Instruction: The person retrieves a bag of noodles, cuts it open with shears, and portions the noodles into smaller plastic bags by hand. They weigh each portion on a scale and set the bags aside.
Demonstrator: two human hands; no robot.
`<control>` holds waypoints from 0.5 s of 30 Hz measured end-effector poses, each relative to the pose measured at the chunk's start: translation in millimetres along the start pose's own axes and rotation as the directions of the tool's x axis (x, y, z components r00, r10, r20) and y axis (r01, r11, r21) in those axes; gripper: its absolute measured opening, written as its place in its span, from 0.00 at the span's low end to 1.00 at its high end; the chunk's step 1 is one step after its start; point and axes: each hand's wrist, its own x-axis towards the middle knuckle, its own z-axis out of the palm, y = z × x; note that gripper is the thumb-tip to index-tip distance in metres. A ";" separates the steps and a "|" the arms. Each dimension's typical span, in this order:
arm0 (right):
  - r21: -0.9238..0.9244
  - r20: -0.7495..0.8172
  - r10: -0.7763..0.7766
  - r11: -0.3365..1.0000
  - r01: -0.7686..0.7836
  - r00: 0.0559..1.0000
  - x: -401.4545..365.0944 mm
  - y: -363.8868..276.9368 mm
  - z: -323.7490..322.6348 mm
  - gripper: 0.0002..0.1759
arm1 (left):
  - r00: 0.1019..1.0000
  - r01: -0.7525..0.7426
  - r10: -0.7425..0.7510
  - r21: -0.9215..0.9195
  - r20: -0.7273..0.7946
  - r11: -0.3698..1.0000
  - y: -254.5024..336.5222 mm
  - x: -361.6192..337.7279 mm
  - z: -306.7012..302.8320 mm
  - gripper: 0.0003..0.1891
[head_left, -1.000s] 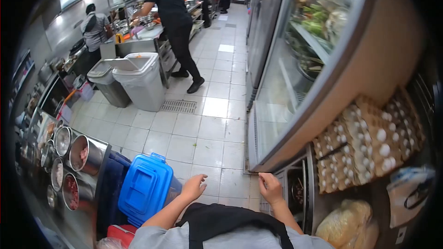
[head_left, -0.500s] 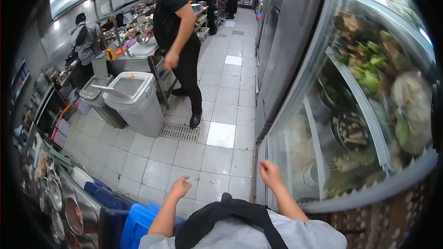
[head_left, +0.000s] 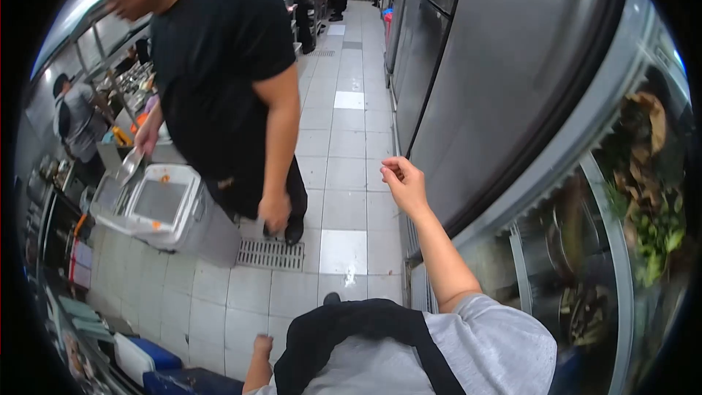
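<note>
My right hand (head_left: 404, 181) is stretched forward over the aisle, beside the grey steel cabinet doors (head_left: 504, 95) but apart from them. Its fingers are loosely curled, with a small gap inside and nothing visible in it. Low in the view, my left hand (head_left: 262, 345) hangs by my black apron strap (head_left: 311, 336); it is small and its fingers are mostly hidden. Nothing shows in it. To my right stands the glass-fronted fridge (head_left: 614, 249), holding leafy greens (head_left: 654, 245) and other produce.
A person in black (head_left: 219, 66) stands close at front left, holding a metal bowl (head_left: 130, 167) over a grey bin (head_left: 186, 212). A floor drain (head_left: 270, 254) lies beside the bin. Blue containers (head_left: 194, 382) stand at lower left. Other people work farther down the tiled aisle (head_left: 344, 205).
My view has moved forward and turned right along the aisle. The glass-fronted fridge has slid rightward. The person in black is nearer, with the bowl now by the bin. My right hand reaches farther forward; my left has dropped back.
</note>
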 end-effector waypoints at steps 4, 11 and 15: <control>-0.003 -0.069 0.071 0.997 -0.072 0.995 70.4 44.4 -1.0 0.07 | 0.946 -0.263 0.280 -0.118 0.164 0.958 275.7 103.0 -66.5 0.23; 0.078 -0.248 0.272 0.962 -0.260 0.930 216.8 168.6 -52.3 0.08 | 0.705 -0.568 0.655 -0.336 0.272 0.751 558.2 237.5 -88.7 0.20; 0.074 -0.255 0.235 0.972 -0.223 0.938 327.7 230.7 -64.8 0.11 | 0.884 -0.342 0.365 -0.129 0.292 0.931 562.4 376.5 -72.3 0.23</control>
